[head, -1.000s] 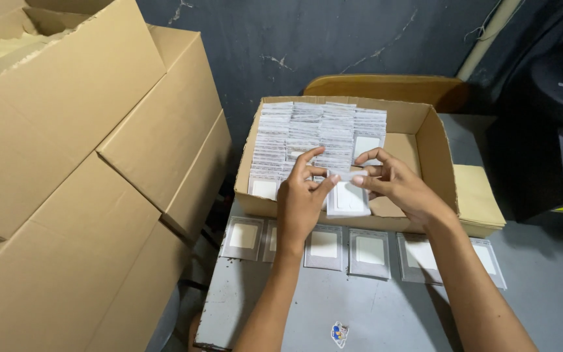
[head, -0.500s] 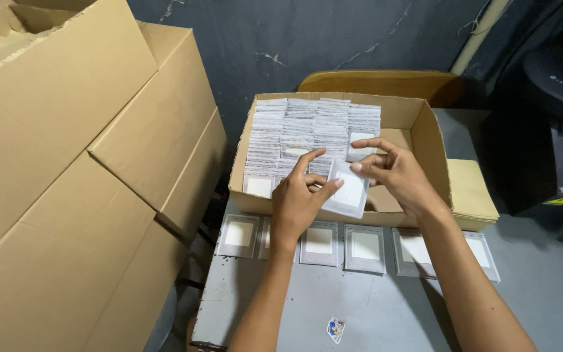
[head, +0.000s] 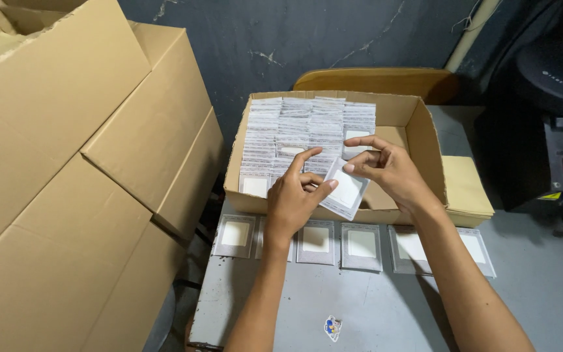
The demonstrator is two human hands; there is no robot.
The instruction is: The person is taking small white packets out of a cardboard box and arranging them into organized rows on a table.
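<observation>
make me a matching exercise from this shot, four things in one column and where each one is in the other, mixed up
Things
1. white square packet
2. open cardboard box
3. row of flat packets
4. small sticker

Places
A. on the grey table, along the near side of the box
B. stuck low on the table, near the front edge
C. held between the left hand and right hand
D. at the back of the table, filled with stacked packets

Pairs: 1-C, 2-D, 3-A, 4-B

Matt brown cardboard box (head: 425, 130), glossy plastic-wrapped packet (head: 345, 190), scuffed grey table (head: 373, 306).
</observation>
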